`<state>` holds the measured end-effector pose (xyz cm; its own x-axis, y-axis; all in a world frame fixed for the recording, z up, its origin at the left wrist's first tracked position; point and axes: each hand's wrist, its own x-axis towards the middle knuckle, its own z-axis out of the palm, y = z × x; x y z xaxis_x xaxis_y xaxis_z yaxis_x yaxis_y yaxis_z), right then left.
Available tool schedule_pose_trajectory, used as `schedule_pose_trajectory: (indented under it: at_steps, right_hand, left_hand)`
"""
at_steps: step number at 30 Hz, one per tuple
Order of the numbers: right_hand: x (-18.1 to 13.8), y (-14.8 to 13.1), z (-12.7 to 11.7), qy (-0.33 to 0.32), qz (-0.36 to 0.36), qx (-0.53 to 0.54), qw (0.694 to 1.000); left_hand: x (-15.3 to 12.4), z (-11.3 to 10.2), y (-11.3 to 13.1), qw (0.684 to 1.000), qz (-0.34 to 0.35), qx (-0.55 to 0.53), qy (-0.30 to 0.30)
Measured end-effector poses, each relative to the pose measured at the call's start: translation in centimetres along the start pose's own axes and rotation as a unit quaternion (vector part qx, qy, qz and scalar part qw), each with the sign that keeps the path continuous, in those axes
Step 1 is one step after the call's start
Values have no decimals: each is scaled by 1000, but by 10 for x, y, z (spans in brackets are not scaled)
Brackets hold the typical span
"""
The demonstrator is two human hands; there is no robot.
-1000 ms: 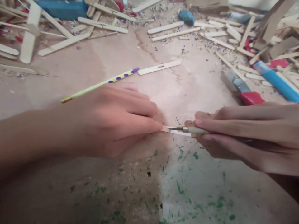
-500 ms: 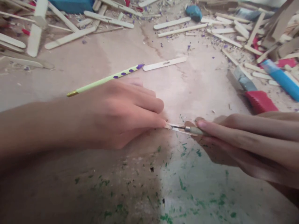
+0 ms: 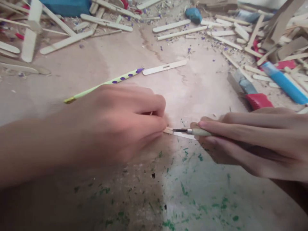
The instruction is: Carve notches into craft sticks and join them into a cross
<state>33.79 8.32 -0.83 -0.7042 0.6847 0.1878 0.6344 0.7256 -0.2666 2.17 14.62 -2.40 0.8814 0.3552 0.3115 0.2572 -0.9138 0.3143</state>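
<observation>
My left hand (image 3: 113, 123) lies closed on the work surface, its fingertips pinching down a thin wooden craft stick (image 3: 179, 134) that shows only between the two hands. My right hand (image 3: 250, 141) is closed around a small craft knife (image 3: 192, 131) with a pale handle. The knife's short dark blade rests on the stick, right beside my left fingertips. Most of the stick is hidden under both hands.
A green pencil with purple dots (image 3: 103, 84) lies behind my left hand. A slotted stick (image 3: 165, 67) lies past it. Several loose craft sticks and shavings litter the back. A red-and-grey cutter (image 3: 252, 93) and a blue tool (image 3: 284, 81) lie at the right. The green-flecked surface (image 3: 187, 192) fills the foreground.
My left fingers have curled in more tightly over the stick. The knife blade has shifted slightly along the stick. The view wobbled a little.
</observation>
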Motion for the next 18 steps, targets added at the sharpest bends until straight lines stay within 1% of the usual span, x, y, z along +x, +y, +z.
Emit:
schedule_pose_trajectory:
  at_steps: [2, 5, 6, 8, 10, 12, 14, 16, 18]
  right_hand:
    - [5, -2, -5, -14, -3, 9, 1000]
    - [8, -4, -7, 5, -5, 23, 1000]
    - [7, -4, -5, 9, 5, 24, 1000]
    - [4, -4, -2, 9, 46, 31, 998]
    - [0, -3, 3, 26, 96, 54, 994]
    - [-3, -3, 8, 78, 142, 89, 983]
    - [-1, -5, 10, 127, 198, 125, 964]
    - [6, -8, 9, 153, 274, 156, 936]
    - [13, -12, 6, 174, 333, 180, 909]
  left_hand:
    - [-1, 1, 3, 1000, -22, 0, 12]
    - [-1, 2, 5, 999, -47, -25, 7]
    - [-1, 2, 5, 998, -51, -30, 2]
    - [-1, 2, 3, 999, -41, -20, -2]
    - [-1, 1, 2, 1000, -7, 13, -2]
    - [-1, 1, -1, 999, 23, 46, -1]
    - [-2, 1, -3, 997, 31, 67, 13]
    - [-2, 3, -6, 997, 20, 76, 27]
    - [-2, 5, -8, 996, 16, 82, 33]
